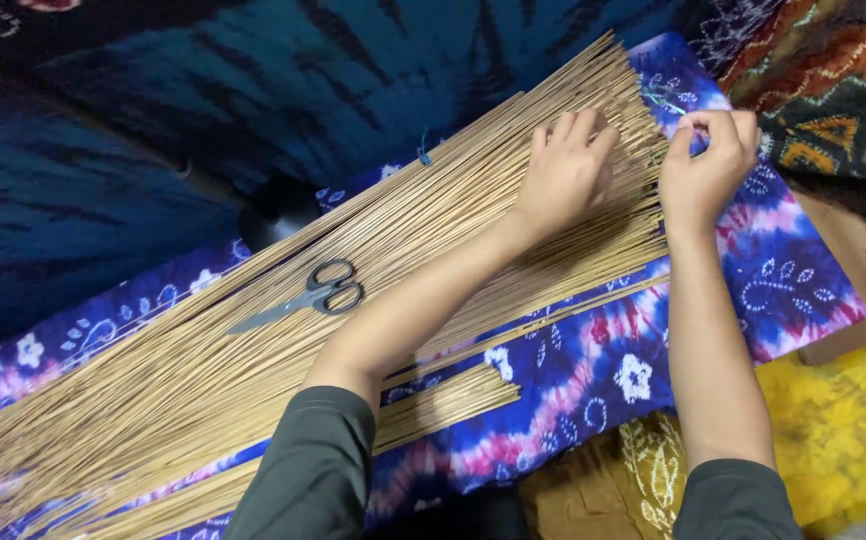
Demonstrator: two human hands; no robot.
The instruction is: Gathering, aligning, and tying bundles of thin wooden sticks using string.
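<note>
A dark blue tie-dyed cloth (153, 120) fills the far left of the scene. Over it, running from near left to far right, lies a long blue, purple and pink tie-dyed cloth (783, 280) with small white flower shapes. A patterned brown and orange fabric (833, 80) shows at the far right, and a yellow fabric (843, 430) at the near right.

On the long cloth rests a broad bundle of thin tan sticks (203, 370), fanned out along the same diagonal, its far ends reaching the far right. A smaller bunch of sticks (453, 395) lies just near of it, beside the left forearm.

The left hand (565, 172) presses down flat on the far end of the bundle, fingers (583, 128) bent and resting on the sticks, gripping nothing. The right hand (705, 170) sits just right of the stick tips, fingers (698, 128) pinched together on something thin at the bundle's edge; what it is cannot be told.

A pair of black-handled scissors (308, 298) lies closed on top of the sticks, left of the forearm.
</note>
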